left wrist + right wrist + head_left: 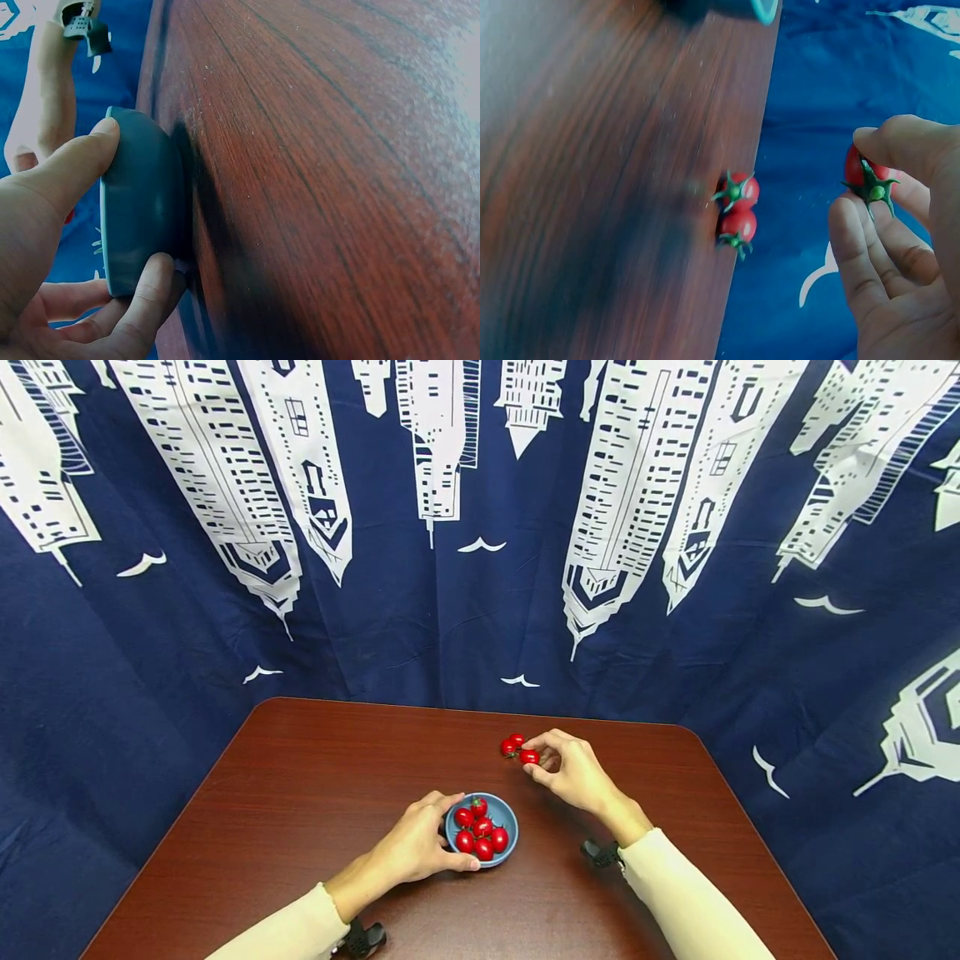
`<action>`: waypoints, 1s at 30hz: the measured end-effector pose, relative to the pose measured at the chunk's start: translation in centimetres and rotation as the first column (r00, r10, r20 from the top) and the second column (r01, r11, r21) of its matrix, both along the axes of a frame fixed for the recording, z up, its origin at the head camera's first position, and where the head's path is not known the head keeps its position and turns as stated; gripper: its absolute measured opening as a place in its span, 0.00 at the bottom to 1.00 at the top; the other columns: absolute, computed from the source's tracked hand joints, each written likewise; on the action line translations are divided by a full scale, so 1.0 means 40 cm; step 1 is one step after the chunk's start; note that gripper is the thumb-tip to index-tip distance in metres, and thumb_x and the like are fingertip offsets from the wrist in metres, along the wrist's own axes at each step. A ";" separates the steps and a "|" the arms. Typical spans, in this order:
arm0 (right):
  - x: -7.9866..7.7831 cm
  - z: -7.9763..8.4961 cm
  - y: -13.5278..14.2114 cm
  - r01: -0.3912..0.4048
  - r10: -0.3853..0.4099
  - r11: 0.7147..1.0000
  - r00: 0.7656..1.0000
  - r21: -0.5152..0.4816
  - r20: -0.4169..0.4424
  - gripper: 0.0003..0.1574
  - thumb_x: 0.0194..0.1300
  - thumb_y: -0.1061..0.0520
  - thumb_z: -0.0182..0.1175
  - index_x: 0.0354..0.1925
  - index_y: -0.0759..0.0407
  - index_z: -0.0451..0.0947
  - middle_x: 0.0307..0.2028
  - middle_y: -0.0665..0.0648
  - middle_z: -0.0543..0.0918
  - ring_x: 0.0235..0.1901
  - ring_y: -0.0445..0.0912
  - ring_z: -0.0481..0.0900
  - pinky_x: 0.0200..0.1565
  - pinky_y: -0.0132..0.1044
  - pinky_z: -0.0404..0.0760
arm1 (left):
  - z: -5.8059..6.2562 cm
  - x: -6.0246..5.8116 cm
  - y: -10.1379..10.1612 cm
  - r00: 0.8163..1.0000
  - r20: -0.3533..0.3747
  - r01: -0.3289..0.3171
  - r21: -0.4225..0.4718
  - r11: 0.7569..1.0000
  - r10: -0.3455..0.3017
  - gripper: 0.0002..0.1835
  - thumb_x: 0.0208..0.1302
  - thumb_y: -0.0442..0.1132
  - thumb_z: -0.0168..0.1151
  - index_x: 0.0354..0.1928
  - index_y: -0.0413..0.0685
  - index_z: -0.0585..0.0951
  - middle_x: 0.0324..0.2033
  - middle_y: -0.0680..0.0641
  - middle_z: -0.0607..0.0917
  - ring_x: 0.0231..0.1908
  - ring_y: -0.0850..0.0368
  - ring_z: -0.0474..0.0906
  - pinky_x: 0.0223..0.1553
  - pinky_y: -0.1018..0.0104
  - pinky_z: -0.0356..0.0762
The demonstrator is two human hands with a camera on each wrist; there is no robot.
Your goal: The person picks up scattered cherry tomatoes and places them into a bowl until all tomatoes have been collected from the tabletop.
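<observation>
Navy cloth (420, 610) is hanging behind the surface (337, 743) and along both sides. White printed skyscrapers (645, 485) are mostly pointing spire-down; white bird shapes (482, 544) are dotting the navy around them. Surface is showing reddish-brown wood grain, rounding at the far corners, catching glare (469, 75) in the left wrist view.

The left arm (288, 927) slants up and to the right. The left hand (416, 845) is spread wide like a big letter C and holds on, with its thumb (71, 161) across from its fingers (146, 300). The right arm (686, 893) slants up and to the left. The right hand (576, 772) reaches farther out and makes a small pinch with thumb and fingertips.
</observation>
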State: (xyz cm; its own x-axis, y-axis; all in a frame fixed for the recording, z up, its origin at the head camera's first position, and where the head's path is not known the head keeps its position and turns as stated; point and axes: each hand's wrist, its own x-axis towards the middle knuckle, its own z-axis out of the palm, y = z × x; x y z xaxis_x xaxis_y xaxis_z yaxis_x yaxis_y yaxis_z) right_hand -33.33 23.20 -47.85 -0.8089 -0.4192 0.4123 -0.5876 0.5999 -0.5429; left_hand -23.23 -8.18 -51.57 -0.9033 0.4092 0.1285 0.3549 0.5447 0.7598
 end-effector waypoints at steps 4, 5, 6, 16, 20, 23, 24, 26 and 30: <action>0.025 0.004 -0.016 -0.033 0.033 0.999 0.999 0.003 -0.016 0.18 0.69 0.63 0.84 0.55 0.57 0.93 0.46 0.51 0.93 0.36 0.35 0.88 0.44 0.33 0.93 | 0.001 0.001 -0.001 1.000 0.011 -0.004 -0.005 1.000 0.004 0.58 0.54 0.51 0.97 0.81 0.32 0.77 0.58 0.39 0.85 0.38 0.67 0.87 0.41 0.76 0.90; 0.031 0.005 -0.019 -0.041 0.041 0.999 0.999 0.005 -0.018 0.17 0.69 0.62 0.84 0.54 0.56 0.93 0.45 0.51 0.93 0.36 0.35 0.88 0.43 0.33 0.92 | -0.001 0.001 -0.001 1.000 0.014 -0.005 -0.005 1.000 0.005 0.58 0.54 0.51 0.97 0.81 0.31 0.77 0.59 0.39 0.85 0.38 0.66 0.87 0.41 0.76 0.90; 0.037 0.006 -0.023 -0.048 0.048 0.999 0.999 0.008 -0.018 0.18 0.69 0.62 0.84 0.54 0.55 0.93 0.45 0.50 0.93 0.36 0.35 0.88 0.43 0.33 0.92 | -0.002 0.001 -0.002 1.000 0.013 -0.004 -0.004 1.000 0.004 0.58 0.54 0.51 0.97 0.81 0.31 0.77 0.59 0.38 0.85 0.39 0.66 0.88 0.41 0.76 0.90; 0.087 0.016 -0.055 -0.096 0.096 0.995 0.995 0.032 -0.006 0.19 0.68 0.62 0.84 0.55 0.54 0.92 0.44 0.48 0.91 0.37 0.38 0.88 0.40 0.35 0.92 | -0.004 -0.002 0.002 1.000 0.019 -0.007 -0.018 1.000 0.007 0.58 0.54 0.52 0.96 0.81 0.33 0.77 0.58 0.40 0.84 0.40 0.65 0.88 0.41 0.77 0.89; 0.103 0.020 -0.066 -0.113 0.113 0.993 0.994 0.040 0.005 0.19 0.68 0.62 0.84 0.55 0.54 0.92 0.44 0.48 0.91 0.37 0.38 0.87 0.40 0.34 0.91 | -0.001 0.000 0.002 1.000 0.001 -0.004 -0.017 1.000 0.004 0.58 0.54 0.51 0.97 0.81 0.31 0.77 0.58 0.39 0.85 0.42 0.61 0.88 0.41 0.76 0.89; 0.114 0.020 -0.074 -0.126 0.126 0.991 0.992 0.042 0.002 0.19 0.68 0.62 0.84 0.55 0.54 0.92 0.44 0.48 0.91 0.36 0.39 0.87 0.40 0.33 0.91 | 0.001 0.003 0.002 1.000 -0.026 -0.007 -0.022 1.000 0.006 0.58 0.53 0.51 0.97 0.80 0.30 0.78 0.57 0.39 0.85 0.47 0.56 0.88 0.43 0.75 0.90; 0.117 0.020 -0.076 -0.131 0.131 0.991 0.991 0.042 -0.002 0.19 0.68 0.62 0.84 0.55 0.54 0.92 0.43 0.48 0.91 0.36 0.40 0.87 0.40 0.33 0.91 | 0.001 0.004 0.002 0.999 -0.034 -0.008 -0.026 1.000 0.007 0.58 0.52 0.51 0.97 0.80 0.29 0.78 0.57 0.39 0.85 0.48 0.54 0.88 0.44 0.75 0.90; 0.123 0.018 -0.080 -0.138 0.139 0.989 0.990 0.043 -0.008 0.18 0.68 0.62 0.84 0.54 0.55 0.92 0.43 0.48 0.91 0.36 0.40 0.87 0.40 0.32 0.90 | 0.002 0.006 0.002 0.999 -0.045 -0.013 -0.034 0.999 0.011 0.58 0.52 0.51 0.98 0.79 0.29 0.78 0.57 0.39 0.85 0.49 0.53 0.87 0.45 0.74 0.90; 0.131 0.014 -0.087 -0.150 0.151 0.988 0.988 0.048 -0.016 0.18 0.68 0.62 0.84 0.54 0.54 0.92 0.44 0.49 0.91 0.37 0.38 0.87 0.40 0.31 0.90 | 0.002 0.008 0.003 0.999 -0.045 -0.013 -0.035 0.999 0.011 0.58 0.52 0.50 0.98 0.79 0.29 0.78 0.57 0.39 0.85 0.49 0.52 0.88 0.44 0.74 0.90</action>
